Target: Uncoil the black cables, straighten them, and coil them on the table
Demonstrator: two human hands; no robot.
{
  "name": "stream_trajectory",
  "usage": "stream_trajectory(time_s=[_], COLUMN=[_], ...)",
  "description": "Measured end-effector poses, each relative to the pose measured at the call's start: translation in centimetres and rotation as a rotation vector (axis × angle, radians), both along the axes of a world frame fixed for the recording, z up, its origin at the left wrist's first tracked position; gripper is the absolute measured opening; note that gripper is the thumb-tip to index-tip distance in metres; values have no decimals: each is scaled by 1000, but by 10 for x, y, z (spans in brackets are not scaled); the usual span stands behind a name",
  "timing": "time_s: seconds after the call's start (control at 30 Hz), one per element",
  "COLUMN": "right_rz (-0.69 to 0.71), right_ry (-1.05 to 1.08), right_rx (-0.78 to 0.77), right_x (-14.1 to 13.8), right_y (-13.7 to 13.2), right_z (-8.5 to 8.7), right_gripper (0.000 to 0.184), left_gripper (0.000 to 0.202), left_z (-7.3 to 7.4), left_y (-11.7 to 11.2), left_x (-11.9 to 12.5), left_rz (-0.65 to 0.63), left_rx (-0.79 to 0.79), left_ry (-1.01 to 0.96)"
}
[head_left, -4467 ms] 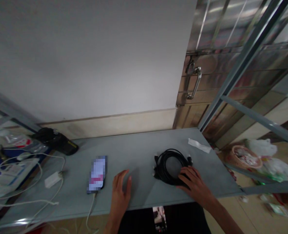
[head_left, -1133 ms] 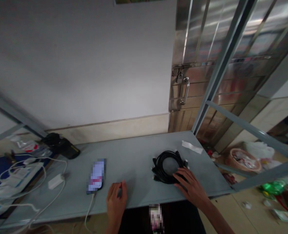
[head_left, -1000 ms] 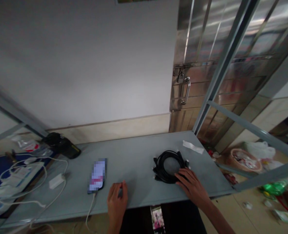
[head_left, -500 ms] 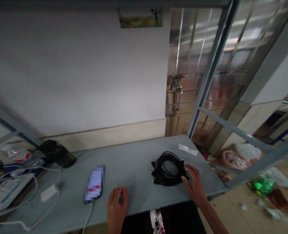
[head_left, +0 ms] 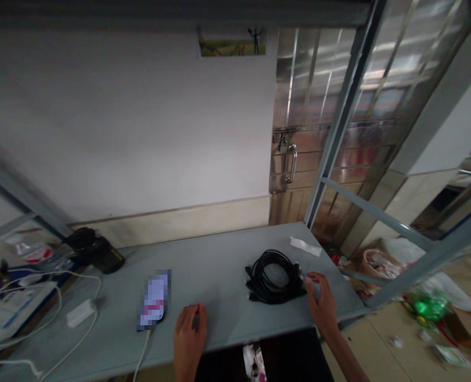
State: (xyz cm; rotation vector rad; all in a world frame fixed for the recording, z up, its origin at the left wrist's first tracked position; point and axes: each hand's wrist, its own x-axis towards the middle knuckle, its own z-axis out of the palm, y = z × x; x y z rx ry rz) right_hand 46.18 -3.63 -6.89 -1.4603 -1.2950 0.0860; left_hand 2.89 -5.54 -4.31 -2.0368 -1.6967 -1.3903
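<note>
A coil of black cable [head_left: 274,277] lies on the grey table [head_left: 219,260], right of the middle. My right hand [head_left: 321,303] rests on the table just right of the coil, fingers curled toward its edge, touching or nearly touching it. My left hand [head_left: 190,333] lies at the front edge of the table with its fingers loosely bent, beside a phone [head_left: 154,298] with a lit screen and a white lead plugged in. I cannot see anything held in either hand.
A white strip of paper [head_left: 306,245] lies at the table's far right corner. A black device [head_left: 94,250] sits at the back left, white chargers and leads [head_left: 78,314] at the left. Metal frame bars [head_left: 339,132] rise at the right, with a metal door behind and litter on the floor.
My right hand slid off the top of the cable coil to its right side. The view tilted up, so more wall shows. My left hand pulled back slightly toward the table's front edge.
</note>
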Motion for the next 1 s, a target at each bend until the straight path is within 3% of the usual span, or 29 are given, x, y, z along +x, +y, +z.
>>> stream_trajectory(time_s=[1.0], right_rz=[19], right_ry=[-26], right_rx=[0], right_x=[-5], right_y=[0], right_z=[3], right_gripper=[39], left_gripper=[25], left_z=[-2], left_y=[1], left_x=[-2], left_rz=[13], left_rx=[8], left_ry=[-13])
